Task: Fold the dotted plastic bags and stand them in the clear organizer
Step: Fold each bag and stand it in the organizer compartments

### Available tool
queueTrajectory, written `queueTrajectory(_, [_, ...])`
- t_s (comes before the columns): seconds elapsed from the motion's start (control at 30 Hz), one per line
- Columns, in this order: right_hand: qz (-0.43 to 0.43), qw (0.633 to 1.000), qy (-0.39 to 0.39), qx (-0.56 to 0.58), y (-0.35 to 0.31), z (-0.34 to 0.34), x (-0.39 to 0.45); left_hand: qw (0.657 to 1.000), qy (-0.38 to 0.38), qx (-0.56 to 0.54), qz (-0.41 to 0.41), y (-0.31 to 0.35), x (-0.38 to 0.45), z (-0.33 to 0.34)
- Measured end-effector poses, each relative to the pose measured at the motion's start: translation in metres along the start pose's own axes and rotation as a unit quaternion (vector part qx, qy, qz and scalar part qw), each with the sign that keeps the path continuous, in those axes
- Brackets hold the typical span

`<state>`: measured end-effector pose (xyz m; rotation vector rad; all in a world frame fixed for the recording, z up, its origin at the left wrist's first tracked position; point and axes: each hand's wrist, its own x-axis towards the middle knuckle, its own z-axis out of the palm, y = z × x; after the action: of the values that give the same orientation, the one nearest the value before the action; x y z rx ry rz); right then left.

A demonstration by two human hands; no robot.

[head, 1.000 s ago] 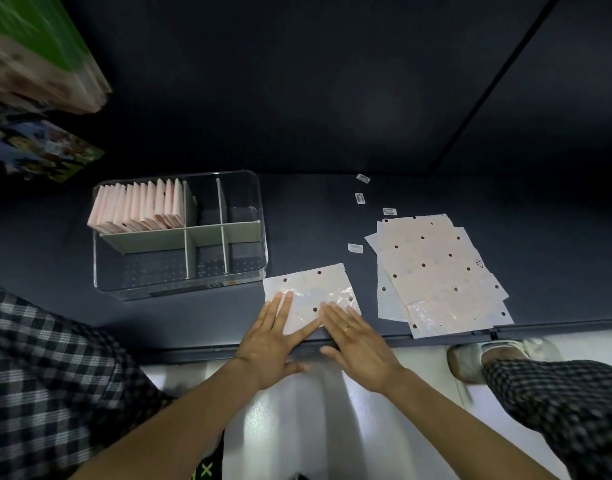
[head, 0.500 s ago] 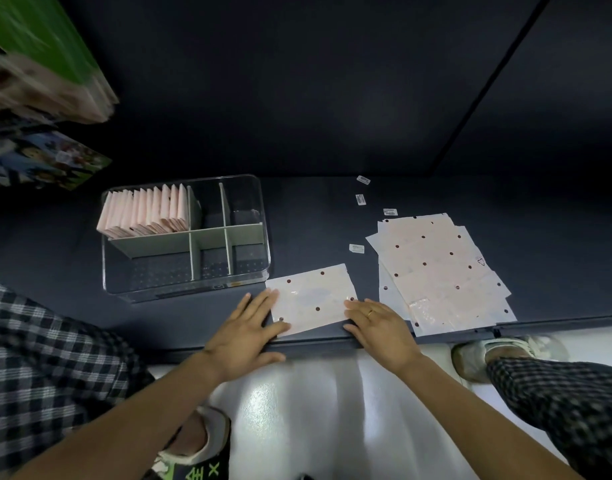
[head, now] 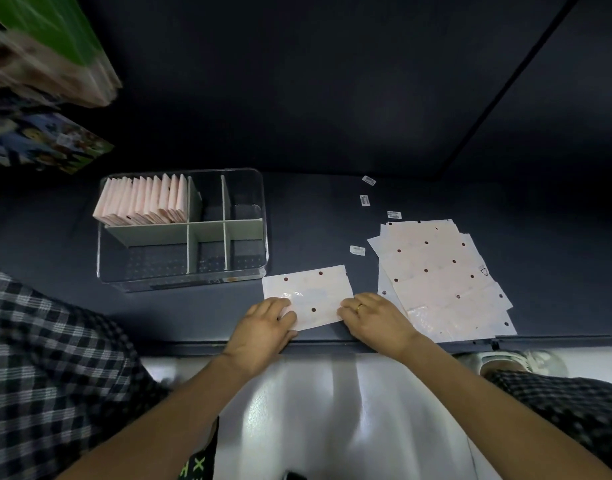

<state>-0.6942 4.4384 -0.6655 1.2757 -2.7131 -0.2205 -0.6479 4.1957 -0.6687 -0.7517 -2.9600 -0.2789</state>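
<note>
A pale dotted plastic bag (head: 309,291) lies flat near the front edge of the dark table. My left hand (head: 263,327) pinches its near left corner and my right hand (head: 377,317), with a ring, pinches its near right corner. To the right lies a fanned stack of unfolded dotted bags (head: 439,275). The clear organizer (head: 252,275) stands to the left, with several folded pink bags (head: 145,200) upright in its back left compartment.
Small white label stickers (head: 357,250) lie scattered between the organizer and the stack. Stacked packages (head: 45,64) hang in at the upper left. The table's front edge (head: 193,344) runs just under my wrists, with my checked trouser legs on both sides.
Both hands slid apart from the middle of the bag to its near corners, and their fingers curled onto the edge. The bag stays flat.
</note>
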Motion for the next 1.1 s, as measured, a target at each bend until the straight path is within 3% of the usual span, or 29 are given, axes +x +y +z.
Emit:
queueTrajectory(0.17, [-0.023, 1.000, -0.003, -0.016, -0.002, -0.011, 0.005, 1.000, 0.010, 0.019, 0.004, 0.005, -0.001, 0.000])
queueTrajectory(0.37, [0.044, 0.993, -0.042, 0.101, 0.000, -0.016, 0.006, 0.999, 0.003, -0.031, -0.036, 0.007, -0.003, -0.002])
queueTrajectory(0.47, [0.081, 0.963, -0.124, 0.223, 0.008, -0.019, 0.001, 0.996, 0.004, -0.070, -0.062, 0.006, -0.002, -0.001])
queueTrajectory(0.6, [0.148, 0.906, -0.148, 0.367, 0.010, -0.019, -0.004, 0.989, 0.010, -0.116, -0.094, 0.005, 0.004, 0.002])
queueTrajectory(0.7, [0.184, 0.878, -0.169, 0.409, 0.013, -0.016, -0.003, 0.939, 0.013, -0.238, -0.248, 0.003, 0.015, 0.002])
queueTrajectory(0.77, [0.239, 0.853, -0.133, 0.444, 0.013, -0.013, 0.002, 0.891, 0.021, -0.311, -0.330, -0.002, 0.022, 0.001])
queueTrajectory(0.9, [0.394, 0.768, -0.038, 0.503, 0.014, -0.003, 0.022, 0.822, 0.042, -0.393, -0.409, -0.007, 0.033, 0.002])
queueTrajectory(0.97, [0.426, 0.770, -0.067, 0.470, 0.018, 0.003, 0.033, 0.800, 0.062, -0.399, -0.443, -0.003, 0.036, 0.002])
queueTrajectory(1.0, [0.435, 0.773, -0.087, 0.454, 0.019, 0.005, 0.038, 0.806, 0.078, -0.376, -0.450, 0.001, 0.037, 0.002])
queueTrajectory(1.1, [0.451, 0.777, -0.137, 0.418, 0.025, 0.010, 0.048, 0.903, 0.123, -0.179, -0.370, 0.017, 0.030, 0.004])
